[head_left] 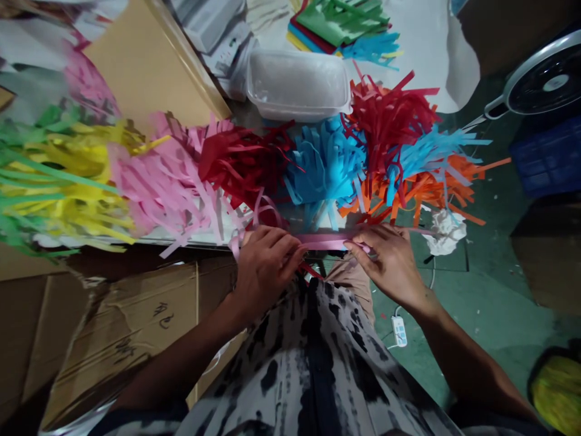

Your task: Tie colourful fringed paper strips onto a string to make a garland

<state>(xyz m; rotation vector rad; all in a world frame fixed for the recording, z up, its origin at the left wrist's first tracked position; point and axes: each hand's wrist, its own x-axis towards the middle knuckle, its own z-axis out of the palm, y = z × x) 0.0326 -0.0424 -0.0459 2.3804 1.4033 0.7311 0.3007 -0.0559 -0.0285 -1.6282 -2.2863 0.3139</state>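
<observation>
Pink paper strip (323,243) is stretched level between both hands at the near table edge, above the person's lap. The left hand (267,266) curls its fingers closed over one end, and the right hand (391,264) pinches the other end in its fingertips. Just beyond lie heaps of fringed paper (318,163), and farther back a clear plastic tub (297,85).

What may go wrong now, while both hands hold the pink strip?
1. The thin pink strip, pinched between the left hand and right hand, may tear if pulled hard.
2. The orange fringe sticks out above the floor and may slip down.
3. The fan, if running, may scatter loose paper.
</observation>
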